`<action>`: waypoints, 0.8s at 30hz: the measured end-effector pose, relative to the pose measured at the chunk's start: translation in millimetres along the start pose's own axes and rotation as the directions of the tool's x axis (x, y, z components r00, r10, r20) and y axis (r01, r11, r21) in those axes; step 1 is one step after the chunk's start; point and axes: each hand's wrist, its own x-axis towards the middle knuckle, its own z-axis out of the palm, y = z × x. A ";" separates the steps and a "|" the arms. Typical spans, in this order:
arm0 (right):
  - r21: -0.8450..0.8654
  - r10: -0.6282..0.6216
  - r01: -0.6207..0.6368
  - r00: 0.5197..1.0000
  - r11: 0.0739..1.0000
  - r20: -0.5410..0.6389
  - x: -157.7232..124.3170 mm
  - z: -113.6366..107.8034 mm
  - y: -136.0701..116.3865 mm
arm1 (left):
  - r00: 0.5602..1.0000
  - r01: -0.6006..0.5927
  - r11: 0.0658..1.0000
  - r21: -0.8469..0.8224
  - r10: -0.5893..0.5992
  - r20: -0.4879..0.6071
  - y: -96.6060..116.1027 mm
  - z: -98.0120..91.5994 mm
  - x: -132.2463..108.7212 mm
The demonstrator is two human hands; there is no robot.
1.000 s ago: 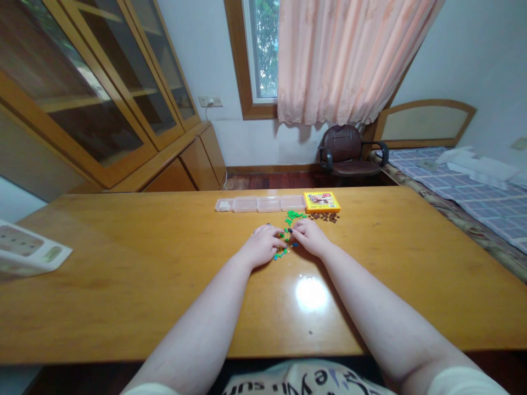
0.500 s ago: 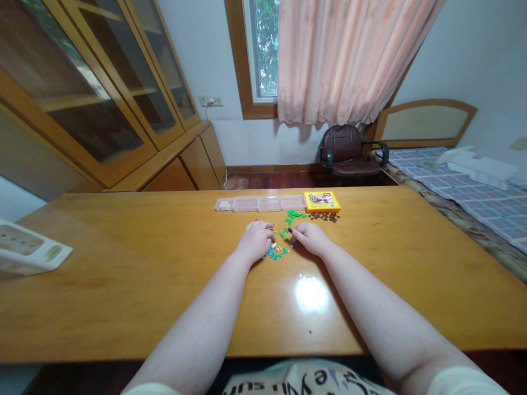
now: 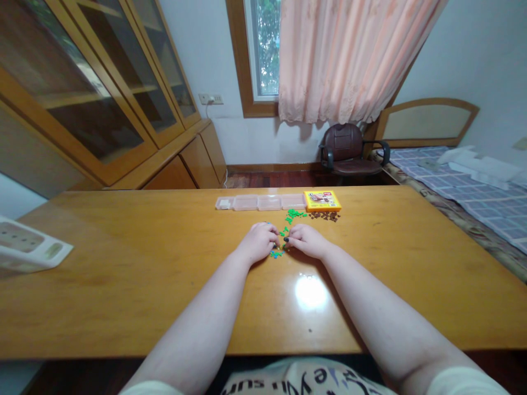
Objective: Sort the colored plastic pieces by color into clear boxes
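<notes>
Your left hand (image 3: 258, 242) and right hand (image 3: 307, 240) curl together over scattered green bits (image 3: 276, 253), though I cannot tell whether either holds any, near one yellow box (image 3: 322, 201) and four clear trays (image 3: 257, 202).

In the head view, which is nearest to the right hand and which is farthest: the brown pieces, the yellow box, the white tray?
1. Brown pieces, just beyond the right hand.
2. Yellow box, directly behind them.
3. White tray, far out on the left side.

Left hand (image 3: 259, 242) and right hand (image 3: 307, 240) close together over green pieces (image 3: 276, 254), wooden table (image 3: 123, 263), yellow box (image 3: 321, 201)
</notes>
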 end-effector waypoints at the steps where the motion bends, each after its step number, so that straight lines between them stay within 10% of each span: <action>1: -0.056 0.020 -0.022 0.999 0.998 -0.025 0.1 -0.3 0.0 | 1.000 0.011 1.000 0.006 -0.011 -0.005 -0.1 0.1 0.0; 11: -0.019 -0.129 0.131 0.987 0.991 0.096 1.1 2.9 -7.8 | 0.998 0.051 0.998 0.039 -0.050 -0.037 -1.7 -0.7 0.7; 24: -0.072 -0.033 0.035 0.999 0.997 0.039 -0.2 -2.4 -10.6 | 0.947 0.164 0.985 0.046 -0.171 0.270 18.6 -24.9 -12.4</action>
